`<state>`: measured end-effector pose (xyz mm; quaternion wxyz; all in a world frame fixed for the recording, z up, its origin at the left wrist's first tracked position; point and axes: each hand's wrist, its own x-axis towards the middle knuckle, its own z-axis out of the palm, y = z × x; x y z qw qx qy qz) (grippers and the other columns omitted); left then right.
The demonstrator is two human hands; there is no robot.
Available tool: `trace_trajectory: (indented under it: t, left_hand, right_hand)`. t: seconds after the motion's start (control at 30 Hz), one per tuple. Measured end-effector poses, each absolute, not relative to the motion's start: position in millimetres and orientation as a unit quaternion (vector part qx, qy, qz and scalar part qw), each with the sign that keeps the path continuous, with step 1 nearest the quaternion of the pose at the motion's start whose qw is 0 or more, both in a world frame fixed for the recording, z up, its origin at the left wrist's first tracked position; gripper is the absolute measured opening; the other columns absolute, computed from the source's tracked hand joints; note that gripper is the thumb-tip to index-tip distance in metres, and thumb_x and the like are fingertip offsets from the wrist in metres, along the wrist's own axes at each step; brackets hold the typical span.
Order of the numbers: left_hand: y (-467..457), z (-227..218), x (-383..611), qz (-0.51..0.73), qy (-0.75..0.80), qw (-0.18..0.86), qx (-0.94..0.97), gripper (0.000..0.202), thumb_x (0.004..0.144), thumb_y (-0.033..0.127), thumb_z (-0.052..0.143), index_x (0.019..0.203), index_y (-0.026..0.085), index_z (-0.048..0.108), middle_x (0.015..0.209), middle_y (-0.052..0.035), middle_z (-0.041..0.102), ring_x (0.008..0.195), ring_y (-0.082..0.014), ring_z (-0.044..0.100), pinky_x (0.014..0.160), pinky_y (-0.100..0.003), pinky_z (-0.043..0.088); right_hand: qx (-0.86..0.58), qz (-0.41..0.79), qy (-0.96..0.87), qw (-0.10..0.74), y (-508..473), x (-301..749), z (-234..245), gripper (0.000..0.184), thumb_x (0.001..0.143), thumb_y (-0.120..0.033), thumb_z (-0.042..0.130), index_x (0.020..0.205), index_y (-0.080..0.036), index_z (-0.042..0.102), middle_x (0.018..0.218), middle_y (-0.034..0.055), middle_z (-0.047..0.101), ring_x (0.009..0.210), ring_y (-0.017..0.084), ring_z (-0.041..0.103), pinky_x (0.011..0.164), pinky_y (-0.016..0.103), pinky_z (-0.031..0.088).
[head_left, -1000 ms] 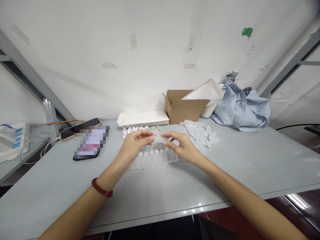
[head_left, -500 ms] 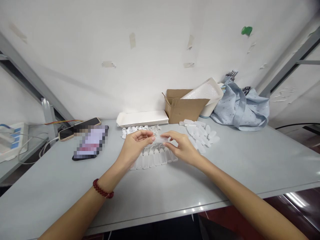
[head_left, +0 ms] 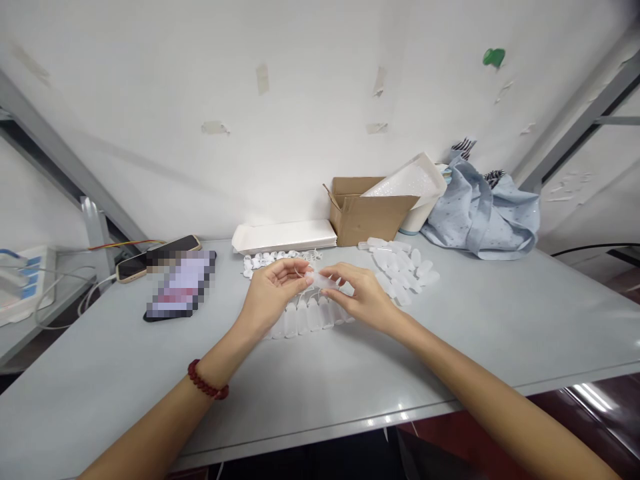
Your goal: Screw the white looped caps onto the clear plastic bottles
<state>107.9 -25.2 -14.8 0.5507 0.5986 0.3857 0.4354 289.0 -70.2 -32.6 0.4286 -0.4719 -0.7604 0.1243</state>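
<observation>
Between my two hands is a translucent white oval tag (head_left: pixel 324 281), held above the table. My right hand (head_left: pixel 367 297) pinches its right side between thumb and fingers. At the tag's left end, my left hand (head_left: pixel 275 293) has thumb and fingertips closed; a thin white cord shows by them. Just below lies a row of similar tags (head_left: pixel 304 319) with thin cords at their upper ends, partly covered by my hands. Loose tags (head_left: pixel 397 267) are heaped to the right. Behind my left hand sit small white pieces (head_left: pixel 270 257), several in rows, and some loose white cords (head_left: pixel 314 255).
A white flat package (head_left: pixel 287 235) and an open cardboard box (head_left: pixel 373 217) stand against the wall. A light blue cloth bag (head_left: pixel 480 213) is at the back right. Two phones, one dark-screened (head_left: pixel 165 257) and one blurred (head_left: pixel 183 283), lie left, near a power strip (head_left: pixel 30 280).
The tag between my hands has tilted, its right end now lower, and shows more clearly. My left fingers have shifted slightly at its end. The view has moved a little.
</observation>
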Motion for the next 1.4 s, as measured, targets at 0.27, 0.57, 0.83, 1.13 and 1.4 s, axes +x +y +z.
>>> trace_trajectory:
  t: [0.27, 0.57, 0.83, 1.13, 1.4]
  left_hand:
    - [-24.1, -17.7, 107.3, 0.424, 0.343, 0.577, 0.608, 0.037, 0.066, 0.026, 0.078, 0.100, 0.018, 0.068, 0.096, -0.0067, 0.073, 0.097, -0.0225, 0.066, 0.086, -0.036, 0.054]
    - [-22.9, -19.5, 108.2, 0.447, 0.347, 0.590, 0.575, 0.033, 0.064, 0.022, 0.080, 0.096, 0.018, 0.069, 0.094, -0.0038, 0.072, 0.095, -0.0190, 0.065, 0.088, -0.033, 0.053]
    - [-23.3, -18.9, 109.5, 0.433, 0.378, 0.610, 0.545, 0.031, 0.063, 0.024, 0.080, 0.090, 0.015, 0.069, 0.080, -0.0019, 0.069, 0.074, -0.0152, 0.065, 0.078, -0.033, 0.054]
    - [-24.0, -18.3, 109.0, 0.434, 0.391, 0.604, 0.542, 0.029, 0.063, 0.023, 0.081, 0.088, 0.014, 0.069, 0.078, -0.0016, 0.070, 0.075, -0.0147, 0.065, 0.078, -0.030, 0.053]
    - [-24.8, -18.3, 108.7, 0.420, 0.409, 0.604, 0.540, 0.026, 0.064, 0.023, 0.079, 0.086, 0.014, 0.068, 0.075, -0.0015, 0.070, 0.070, -0.0142, 0.065, 0.075, -0.029, 0.052]
  right_hand:
    - [-0.472, 0.182, -0.741, 0.441, -72.7, 286.1, -28.0, 0.021, 0.086, -0.028, 0.061, 0.105, -0.019, 0.065, 0.082, 0.0036, 0.071, 0.072, 0.015, 0.065, 0.065, 0.028, 0.053]
    - [-0.478, 0.185, -0.731, 0.450, -74.6, 284.9, -29.0, 0.029, 0.087, -0.027, 0.060, 0.115, -0.020, 0.062, 0.078, 0.0017, 0.069, 0.066, 0.013, 0.062, 0.061, 0.025, 0.053]
    - [-0.486, 0.179, -0.726, 0.453, -76.1, 284.3, -28.5, 0.026, 0.087, -0.027, 0.061, 0.111, -0.019, 0.063, 0.081, 0.0032, 0.070, 0.069, 0.014, 0.065, 0.063, 0.026, 0.054]
    - [-0.491, 0.165, -0.726, 0.453, -75.4, 283.9, -30.2, 0.027, 0.085, -0.030, 0.063, 0.109, -0.017, 0.062, 0.080, 0.0036, 0.069, 0.068, 0.014, 0.065, 0.053, 0.022, 0.050]
    - [-0.484, 0.176, -0.730, 0.449, -74.1, 284.3, -32.0, 0.025, 0.086, -0.027, 0.062, 0.109, -0.017, 0.061, 0.079, 0.0027, 0.069, 0.068, 0.013, 0.065, 0.063, 0.025, 0.053]
